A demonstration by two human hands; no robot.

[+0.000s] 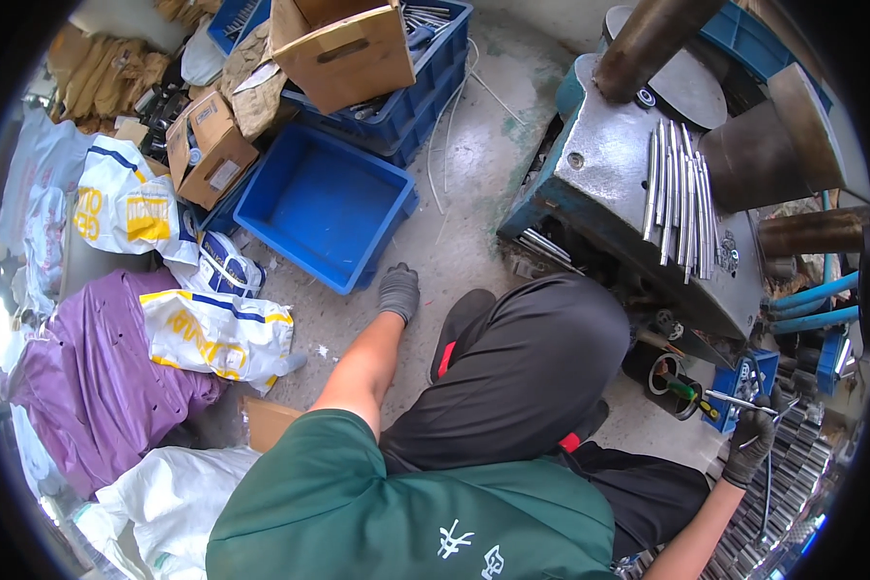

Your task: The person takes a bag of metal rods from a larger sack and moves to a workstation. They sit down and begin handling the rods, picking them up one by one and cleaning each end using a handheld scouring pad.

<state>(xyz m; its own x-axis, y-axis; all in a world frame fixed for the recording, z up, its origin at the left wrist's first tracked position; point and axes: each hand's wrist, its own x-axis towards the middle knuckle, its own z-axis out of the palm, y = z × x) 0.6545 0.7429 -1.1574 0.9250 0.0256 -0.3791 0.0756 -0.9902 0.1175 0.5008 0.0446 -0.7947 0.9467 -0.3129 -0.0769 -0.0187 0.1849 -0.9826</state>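
My left hand (399, 293), in a grey glove, is just beside the near right side of a blue plastic bin (304, 205). Its fingers point away from me and their undersides are hidden, so I cannot tell whether they are curled. At the lower right, my right hand (747, 447), gloved in dark grey, is closed on a slim shiny metal rod (739, 400). Below and around it lie many stacked metal cylinders (797, 464). A thin dark bent bar (768, 498) runs down next to that hand.
A metal machine table (599, 169) at the upper right carries several steel rods (681, 198). Cardboard boxes (343, 58) and stacked blue crates (425, 106) stand at the back. Purple sacking (106, 367) and white bags (217, 333) fill the left. A dark cylinder (662, 372) sits beneath the machine.
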